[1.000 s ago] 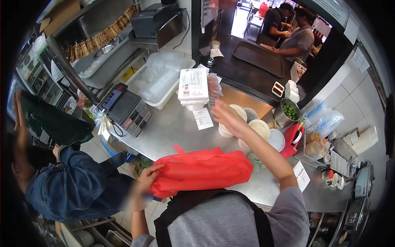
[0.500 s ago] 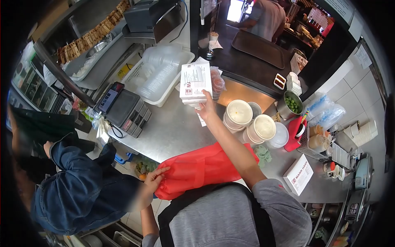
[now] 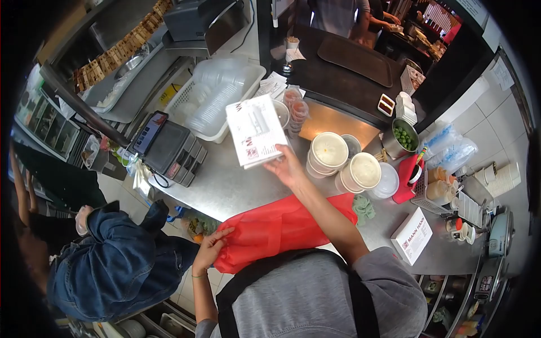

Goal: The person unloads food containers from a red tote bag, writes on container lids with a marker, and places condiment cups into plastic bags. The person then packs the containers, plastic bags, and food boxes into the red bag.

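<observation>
Left hand [image 3: 213,248]: fingers closed on end of red bag [image 3: 282,231], near edge of worktop [image 3: 211,183]. White printed box [image 3: 255,132] over far side, clamped in right hand [image 3: 289,167], thumb on top. Lidded tubs [image 3: 328,152] further right, toward far edge.

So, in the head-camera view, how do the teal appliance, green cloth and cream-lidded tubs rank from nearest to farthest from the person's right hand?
From the right hand:
1. Cream-lidded tubs, just to its right.
2. Green cloth, past the tubs, lower right.
3. Teal appliance, far right.
</observation>
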Tool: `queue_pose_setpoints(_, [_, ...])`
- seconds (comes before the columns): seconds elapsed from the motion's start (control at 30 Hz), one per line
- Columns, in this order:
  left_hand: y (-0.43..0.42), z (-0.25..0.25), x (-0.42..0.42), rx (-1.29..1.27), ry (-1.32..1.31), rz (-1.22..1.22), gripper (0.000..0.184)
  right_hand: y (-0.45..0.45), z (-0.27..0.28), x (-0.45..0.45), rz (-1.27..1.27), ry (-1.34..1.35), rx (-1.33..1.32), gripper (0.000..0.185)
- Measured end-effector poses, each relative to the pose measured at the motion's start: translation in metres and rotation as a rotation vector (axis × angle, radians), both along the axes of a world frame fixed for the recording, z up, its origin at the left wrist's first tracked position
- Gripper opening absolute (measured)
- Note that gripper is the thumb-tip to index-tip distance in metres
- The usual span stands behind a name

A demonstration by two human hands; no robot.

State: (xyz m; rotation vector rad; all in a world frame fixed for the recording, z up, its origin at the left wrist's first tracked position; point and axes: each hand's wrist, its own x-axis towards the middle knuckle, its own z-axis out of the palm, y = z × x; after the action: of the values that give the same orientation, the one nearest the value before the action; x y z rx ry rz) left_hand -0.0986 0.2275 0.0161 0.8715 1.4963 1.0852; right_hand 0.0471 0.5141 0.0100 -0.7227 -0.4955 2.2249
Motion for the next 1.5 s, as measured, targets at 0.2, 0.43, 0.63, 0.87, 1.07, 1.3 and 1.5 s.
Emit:
queue_pose_setpoints(0.2, [0.003, 0.003, -0.002, -0.020, 0.021, -0.042, 0.040, -0.057, -0.033, 0.002, 0.254, -0.058, -0.156, 0.054])
queue_pose_setpoints(0.43, [0.002, 0.000, -0.003, -0.050, 0.033, -0.050, 0.041, -0.049, -0.102, -0.031, 0.211, -0.089, -0.083, 0.058])
queue_pose_setpoints(0.63, [-0.009, 0.016, 0.001, 0.016, -0.026, -0.034, 0.044, 0.067, -0.090, -0.036, -0.310, -0.802, 0.498, 0.060])
queue_pose_setpoints(0.87, [-0.007, 0.028, 0.014, 0.090, -0.006, -0.029, 0.050, 0.122, -0.035, -0.041, 0.069, -0.488, 0.091, 0.042])
queue_pose_setpoints(1.07, [-0.002, 0.031, 0.017, 0.107, 0.007, -0.022, 0.054, 0.106, 0.006, -0.048, 0.001, -0.379, 0.087, 0.042])
queue_pose_setpoints(1.3, [0.012, 0.022, 0.007, 0.078, -0.116, 0.003, 0.050, 0.034, 0.064, 0.029, 0.224, -0.279, 0.407, 0.032])
queue_pose_setpoints(1.5, [0.031, 0.033, 0.008, -0.061, -0.421, 0.140, 0.046, -0.057, 0.037, 0.097, 0.593, -0.136, 0.197, 0.032])
